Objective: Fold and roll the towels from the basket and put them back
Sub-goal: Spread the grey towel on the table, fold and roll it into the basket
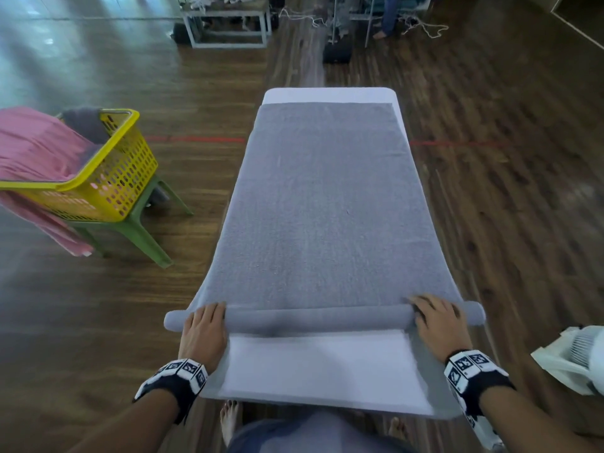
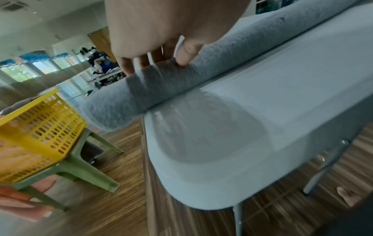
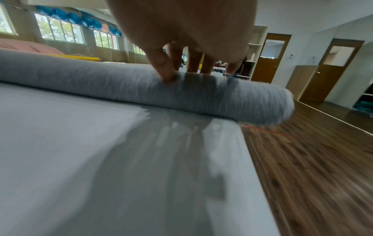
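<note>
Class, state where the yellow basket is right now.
In the head view, the yellow basket sits on a green stool, left of the table.

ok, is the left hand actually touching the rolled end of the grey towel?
Touching. In the left wrist view the left hand presses thumb and fingertips into the grey towel roll, with no gap. The head view agrees: the hand is draped over it.

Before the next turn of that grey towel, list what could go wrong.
Both roll ends of the grey towel overhang the white table, outside the left hand and right hand; unsupported, they may sag and wind loosely. Most of the towel lies unrolled ahead, so uneven pushing could skew it.
</note>
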Action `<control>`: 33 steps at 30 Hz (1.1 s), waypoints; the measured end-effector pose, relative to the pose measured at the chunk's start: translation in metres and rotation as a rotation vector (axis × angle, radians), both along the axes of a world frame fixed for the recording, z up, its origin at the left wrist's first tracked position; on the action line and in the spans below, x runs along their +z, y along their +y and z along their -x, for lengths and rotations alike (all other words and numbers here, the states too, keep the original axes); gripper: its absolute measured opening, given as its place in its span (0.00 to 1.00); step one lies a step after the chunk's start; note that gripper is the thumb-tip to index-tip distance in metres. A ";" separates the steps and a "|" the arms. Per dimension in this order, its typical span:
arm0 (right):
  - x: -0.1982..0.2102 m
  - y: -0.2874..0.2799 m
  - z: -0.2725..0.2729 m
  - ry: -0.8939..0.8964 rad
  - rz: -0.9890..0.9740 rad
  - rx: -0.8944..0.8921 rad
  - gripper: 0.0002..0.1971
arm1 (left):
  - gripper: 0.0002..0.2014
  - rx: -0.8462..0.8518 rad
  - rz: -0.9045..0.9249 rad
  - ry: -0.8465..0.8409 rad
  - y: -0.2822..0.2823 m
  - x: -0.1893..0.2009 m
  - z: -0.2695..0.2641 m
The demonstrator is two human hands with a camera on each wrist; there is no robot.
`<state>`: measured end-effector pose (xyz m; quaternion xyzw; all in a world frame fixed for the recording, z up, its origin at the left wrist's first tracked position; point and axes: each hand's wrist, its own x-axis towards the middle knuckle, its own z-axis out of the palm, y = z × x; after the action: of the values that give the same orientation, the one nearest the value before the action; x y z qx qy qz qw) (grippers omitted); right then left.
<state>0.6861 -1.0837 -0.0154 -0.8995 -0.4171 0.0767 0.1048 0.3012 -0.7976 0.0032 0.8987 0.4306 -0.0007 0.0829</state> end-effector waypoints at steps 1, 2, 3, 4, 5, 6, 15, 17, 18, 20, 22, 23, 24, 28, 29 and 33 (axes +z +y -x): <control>0.000 0.001 0.000 0.003 -0.009 -0.005 0.20 | 0.18 0.022 0.013 -0.018 0.000 0.000 -0.002; -0.002 0.000 0.002 0.005 -0.006 0.016 0.18 | 0.19 0.015 0.022 -0.027 -0.001 -0.002 -0.002; -0.004 -0.002 0.004 0.003 0.002 0.049 0.18 | 0.20 -0.013 0.032 -0.020 -0.002 -0.004 0.000; -0.008 -0.006 0.006 -0.005 0.015 0.079 0.21 | 0.21 -0.047 0.047 0.005 -0.004 -0.007 0.003; -0.009 -0.009 0.007 0.006 0.031 0.087 0.23 | 0.22 -0.066 0.074 0.027 -0.006 -0.009 0.006; -0.010 -0.010 0.008 0.016 0.041 0.075 0.24 | 0.22 -0.074 0.088 0.027 -0.006 -0.011 0.008; 0.013 0.045 -0.021 -0.023 -0.065 0.001 0.13 | 0.25 0.062 0.119 0.002 0.017 -0.001 -0.024; 0.004 0.043 -0.014 -0.021 -0.037 0.091 0.17 | 0.24 0.014 0.147 0.007 0.015 -0.005 -0.021; -0.002 0.039 -0.012 -0.021 -0.007 0.117 0.21 | 0.24 0.008 0.151 -0.010 0.014 -0.008 -0.020; -0.009 0.033 -0.015 -0.001 0.025 0.102 0.24 | 0.21 0.072 0.149 -0.102 0.012 -0.014 -0.027; -0.007 0.030 -0.022 0.027 0.020 0.037 0.22 | 0.18 0.125 0.135 -0.157 0.005 -0.014 -0.041; -0.005 0.028 -0.026 0.027 0.014 0.003 0.19 | 0.18 0.136 0.143 -0.166 0.001 -0.011 -0.050; -0.003 0.024 -0.031 0.021 0.009 -0.031 0.18 | 0.18 0.137 0.148 -0.169 -0.005 -0.009 -0.059; 0.006 -0.006 -0.047 0.061 0.022 -0.223 0.17 | 0.20 0.072 0.183 -0.145 -0.032 -0.007 -0.090; 0.008 -0.014 -0.047 0.081 0.037 -0.263 0.18 | 0.20 0.046 0.181 -0.137 -0.037 -0.007 -0.095; 0.011 -0.036 -0.031 0.126 0.070 -0.317 0.17 | 0.22 -0.070 0.163 -0.159 -0.050 -0.005 -0.088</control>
<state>0.7174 -1.1193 -0.0043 -0.9505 -0.2598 0.1300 0.1101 0.3893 -0.8475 -0.0014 0.9008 0.3894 0.0328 0.1895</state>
